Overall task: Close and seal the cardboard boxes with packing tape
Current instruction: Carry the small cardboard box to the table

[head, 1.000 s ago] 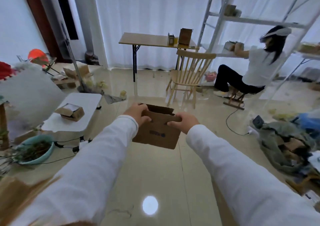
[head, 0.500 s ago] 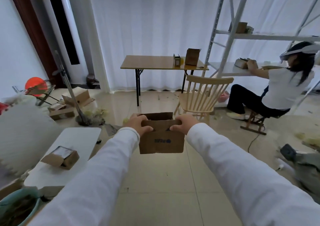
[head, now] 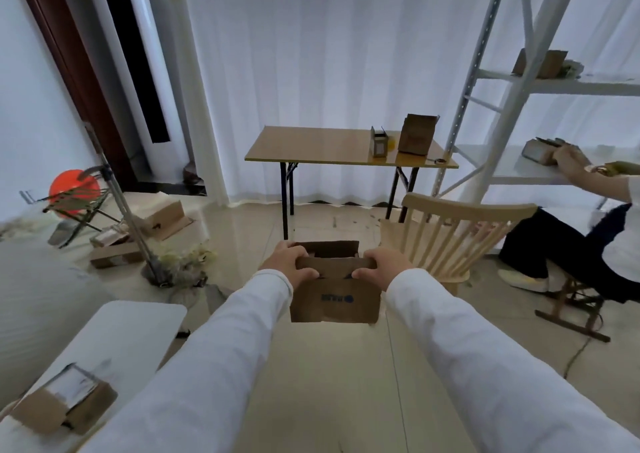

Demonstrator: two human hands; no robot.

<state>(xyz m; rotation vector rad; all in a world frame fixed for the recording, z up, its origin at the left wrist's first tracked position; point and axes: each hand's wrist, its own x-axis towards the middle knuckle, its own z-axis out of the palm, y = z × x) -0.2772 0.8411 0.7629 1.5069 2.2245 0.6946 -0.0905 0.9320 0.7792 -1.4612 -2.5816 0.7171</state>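
Note:
I hold a small brown cardboard box [head: 334, 300] with a blue printed mark in the air in front of me, above the floor. Its top is open, with the far flap standing up. My left hand [head: 289, 262] grips the top left edge and my right hand [head: 384, 265] grips the top right edge, thumbs on the near flap. A roll of tape [head: 440, 160] lies at the right end of the wooden table [head: 311, 147].
A wooden chair [head: 453, 230] stands just right of the box. Two more boxes [head: 415, 135] stand on the table. A low white table [head: 128, 334] at lower left bears a taped box [head: 65, 400]. A seated person [head: 588, 241] works at white shelving [head: 512, 81] on the right. Clutter covers the floor at left.
My view has risen and I have moved toward the wooden table. The box, tilted at first, now hangs level between my hands, which keep the same grip.

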